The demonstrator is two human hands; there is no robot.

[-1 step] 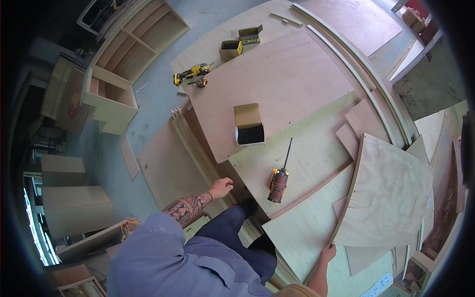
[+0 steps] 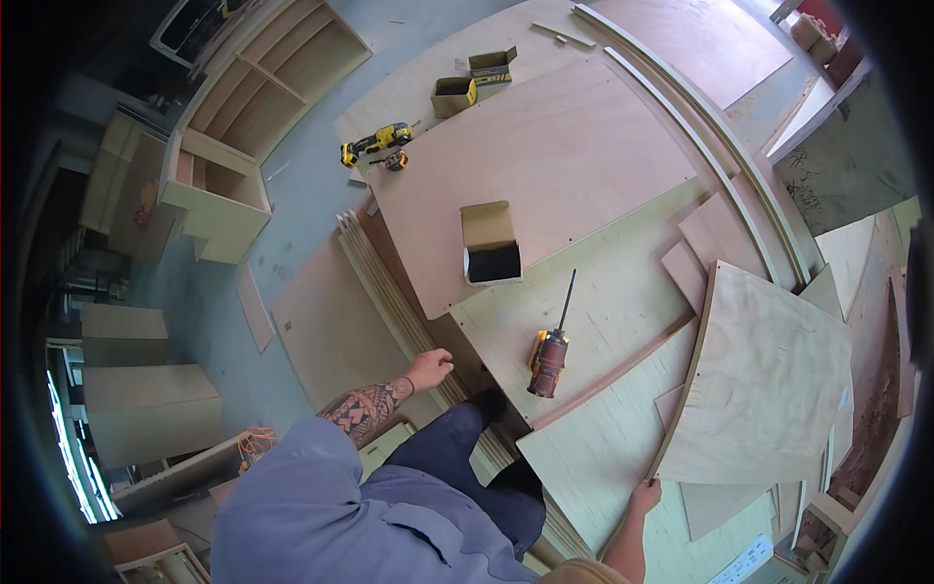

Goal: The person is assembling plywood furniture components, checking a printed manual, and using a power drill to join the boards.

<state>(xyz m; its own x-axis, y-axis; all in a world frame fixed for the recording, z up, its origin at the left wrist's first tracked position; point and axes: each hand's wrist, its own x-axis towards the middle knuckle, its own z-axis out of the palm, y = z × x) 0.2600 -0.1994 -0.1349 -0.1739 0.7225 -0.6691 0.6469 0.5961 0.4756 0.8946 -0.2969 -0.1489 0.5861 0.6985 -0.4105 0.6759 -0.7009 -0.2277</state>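
My right hand (image 2: 644,496) grips the near corner of a pale plywood panel (image 2: 764,380), thumb and fingers closed at its edge. The panel lies aslant over other boards on the right. My left hand (image 2: 430,370), at the end of a tattooed forearm, hovers by a row of boards standing on edge (image 2: 375,277). Its fingers are curled; what they hold, if anything, is too small to make out. Between the hands a cordless driver (image 2: 548,362) with a long bit rests on a plywood sheet (image 2: 603,292). Beyond it sits an open cardboard box (image 2: 493,243) with dark contents.
Farther off lie a yellow-black power tool (image 2: 379,143), a tape measure (image 2: 395,162) and two small open boxes, one of them a yellow-black box (image 2: 453,97). Long strips (image 2: 700,146) run along the right. A wooden cabinet (image 2: 258,92) stands on the floor at the far left.
My left hand has shifted very slightly to the left. My right hand keeps its hold on the panel's corner.
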